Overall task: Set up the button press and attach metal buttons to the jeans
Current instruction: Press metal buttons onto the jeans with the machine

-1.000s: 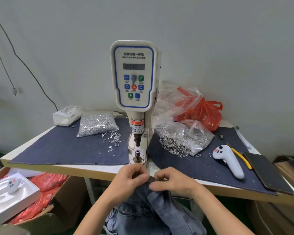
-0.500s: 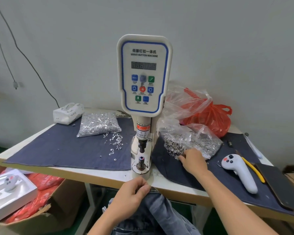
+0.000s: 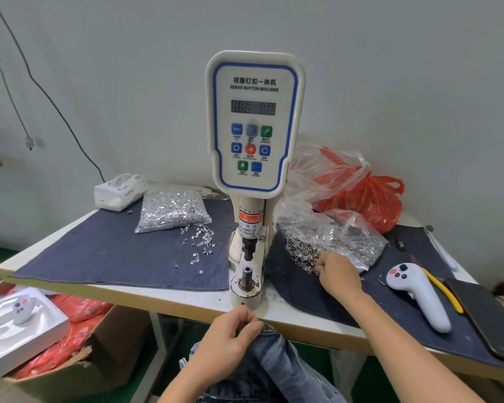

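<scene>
Two bare hands in view. Left hand (image 3: 230,335) pinches the waistband edge of blue denim jeans (image 3: 277,370), just below the bench (image 3: 169,299) front edge; jeans hang off it, under the press. Right hand (image 3: 336,276) reaches onto the bench, fingers curled into loose dark metal buttons (image 3: 301,251) spilling from a clear plastic bag (image 3: 341,237); whether it has one pinched, cannot tell. One white servo button press (image 3: 255,123) stands upright between the hands, lower die post (image 3: 246,276) bare, open gap under the punch. Two dark denim mats: left mat (image 3: 114,254), right mat (image 3: 303,289). One clear bag of silver tacks (image 3: 170,209) left, some tacks scattered beside it. One white handheld controller (image 3: 419,295), yellow-handled pliers (image 3: 442,289) and dark phone (image 3: 489,315) crowd the right edge. Red plastic bag (image 3: 370,199) behind. White tissue pack (image 3: 120,190) back left.
</scene>
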The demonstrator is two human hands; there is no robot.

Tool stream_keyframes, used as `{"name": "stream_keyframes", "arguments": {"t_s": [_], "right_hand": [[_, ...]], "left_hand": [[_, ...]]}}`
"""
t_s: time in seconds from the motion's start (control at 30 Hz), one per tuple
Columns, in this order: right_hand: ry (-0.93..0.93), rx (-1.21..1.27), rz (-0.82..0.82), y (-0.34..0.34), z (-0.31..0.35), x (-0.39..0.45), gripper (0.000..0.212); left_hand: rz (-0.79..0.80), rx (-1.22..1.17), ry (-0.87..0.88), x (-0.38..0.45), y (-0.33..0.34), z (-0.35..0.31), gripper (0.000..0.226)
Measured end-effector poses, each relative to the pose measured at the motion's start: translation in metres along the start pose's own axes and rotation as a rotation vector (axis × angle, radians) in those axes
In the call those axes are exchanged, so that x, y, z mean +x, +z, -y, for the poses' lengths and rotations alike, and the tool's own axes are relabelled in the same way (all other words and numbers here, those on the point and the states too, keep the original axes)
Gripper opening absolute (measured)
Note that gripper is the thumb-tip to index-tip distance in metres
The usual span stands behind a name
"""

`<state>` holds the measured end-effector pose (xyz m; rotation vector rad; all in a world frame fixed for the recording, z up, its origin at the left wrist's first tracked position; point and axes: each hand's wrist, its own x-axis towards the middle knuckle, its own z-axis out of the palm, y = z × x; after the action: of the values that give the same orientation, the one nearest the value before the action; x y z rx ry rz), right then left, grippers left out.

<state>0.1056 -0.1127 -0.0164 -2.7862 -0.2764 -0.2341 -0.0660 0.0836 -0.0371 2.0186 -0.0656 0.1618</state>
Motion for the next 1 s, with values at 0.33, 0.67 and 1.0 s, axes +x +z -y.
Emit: {"name": "stream_keyframes", "arguments": {"t_s": [0.33,0.67,1.0], "right_hand": [[0.058,1.083,-0.058,-0.023,0.048,-0.029,0.01],[0.36,1.48,0.36,-0.016,0.113,-0.055,0.011],[0.533,1.711,0.331,-0.012,0.118,-0.049,0.006]], "left_hand": [[0.003,0.002,-0.004,-0.002,0.002,0.0,0.019],[0.019,0.002,-0.021,-0.006,0.001,-0.001,0.017],[0.03,0.016,-0.031,-0.006,0.002,-0.002,0.015]]}}
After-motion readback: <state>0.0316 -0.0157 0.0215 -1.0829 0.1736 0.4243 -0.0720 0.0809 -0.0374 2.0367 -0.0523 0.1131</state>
